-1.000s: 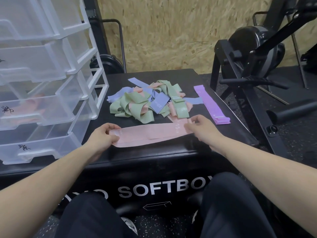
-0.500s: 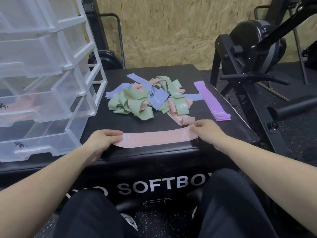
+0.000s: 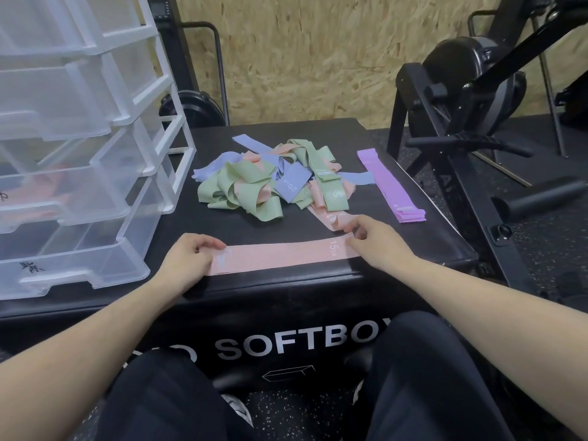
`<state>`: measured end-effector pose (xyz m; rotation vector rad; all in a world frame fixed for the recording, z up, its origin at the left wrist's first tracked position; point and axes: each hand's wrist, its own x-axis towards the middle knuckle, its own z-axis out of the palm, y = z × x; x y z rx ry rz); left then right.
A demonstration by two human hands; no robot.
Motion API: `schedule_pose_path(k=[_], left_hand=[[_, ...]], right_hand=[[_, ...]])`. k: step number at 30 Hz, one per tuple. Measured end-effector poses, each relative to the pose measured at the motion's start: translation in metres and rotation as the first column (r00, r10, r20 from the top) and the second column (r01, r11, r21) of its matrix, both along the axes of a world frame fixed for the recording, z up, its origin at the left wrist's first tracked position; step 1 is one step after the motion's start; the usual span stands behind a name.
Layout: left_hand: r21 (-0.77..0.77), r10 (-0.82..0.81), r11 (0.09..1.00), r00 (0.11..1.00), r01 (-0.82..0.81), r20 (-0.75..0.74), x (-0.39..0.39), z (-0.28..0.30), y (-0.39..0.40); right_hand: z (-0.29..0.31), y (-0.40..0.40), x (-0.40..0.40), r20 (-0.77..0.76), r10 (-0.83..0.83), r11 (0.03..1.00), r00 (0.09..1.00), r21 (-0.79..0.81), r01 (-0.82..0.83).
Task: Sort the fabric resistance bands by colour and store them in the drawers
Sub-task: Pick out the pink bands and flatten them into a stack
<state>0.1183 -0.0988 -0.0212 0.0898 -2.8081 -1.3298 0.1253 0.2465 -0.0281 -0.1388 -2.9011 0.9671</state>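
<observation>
I hold a pink band [image 3: 280,255] flat between my left hand [image 3: 187,261] and right hand [image 3: 377,241], each pinching an end. Beyond them a mixed pile [image 3: 270,183] waits unsorted; purple bands [image 3: 389,184] lie stacked beyond my right. The drawers [image 3: 79,198] at left blur their contents.

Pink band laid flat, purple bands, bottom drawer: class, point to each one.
Pink band [image 3: 280,256]: head view, middle of the flat strip.
Purple bands [image 3: 386,183]: head view, mid-length of the top band.
Bottom drawer [image 3: 79,278]: head view, front wall by the handle.
</observation>
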Motion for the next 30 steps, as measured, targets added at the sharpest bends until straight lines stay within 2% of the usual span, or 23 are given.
schedule_pose_path(k=[5,8,11,13,16,19,21,23,26,30], left_hand=[[-0.106,-0.088,0.99,0.995,0.092,0.042,-0.009,-0.005,-0.008],[-0.143,-0.057,0.988,0.998,0.059,0.017,-0.007,-0.009,-0.001],[-0.357,-0.032,0.934,0.995,-0.003,-0.09,0.0,-0.004,0.017],[-0.404,-0.152,0.912,0.976,0.077,-0.157,0.003,-0.002,0.029],[-0.424,-0.353,0.866,0.925,0.265,-0.143,0.009,-0.002,0.048],[-0.478,-0.424,0.821,0.894,0.312,-0.145,0.006,-0.008,0.063],[-0.544,-0.433,0.785,0.891,0.297,-0.139,0.003,-0.01,0.069],[-0.573,-0.412,0.776,0.9,0.263,-0.145,0.0,-0.011,0.073],[-0.614,-0.388,0.757,0.91,0.224,-0.147,-0.002,-0.009,0.078],[-0.594,-0.371,0.758,0.927,0.27,-0.052,-0.005,0.001,0.079]], right_hand=[[-0.001,-0.005,-0.003,0.01,-0.002,0.998,1.0,0.062,0.001],[0.0,-0.004,-0.003,-0.014,-0.007,0.998,1.0,0.065,0.008],[-0.002,0.0,-0.002,-0.079,-0.039,0.998,0.996,0.052,0.043],[-0.005,0.002,-0.002,-0.133,-0.068,0.997,0.989,0.028,0.073],[-0.007,0.003,-0.006,-0.174,-0.148,0.989,0.974,-0.041,0.143],[-0.004,0.003,-0.013,-0.097,-0.204,0.972,0.974,-0.135,0.19],[-0.002,0.001,-0.016,-0.018,-0.195,0.963,0.981,-0.195,0.188],[0.001,-0.003,-0.019,-0.003,-0.191,0.956,0.982,-0.229,0.186],[0.008,-0.012,-0.02,-0.081,-0.193,0.949,0.978,-0.27,0.165],[0.024,-0.03,-0.017,-0.199,-0.119,0.941,0.973,-0.334,0.047]])
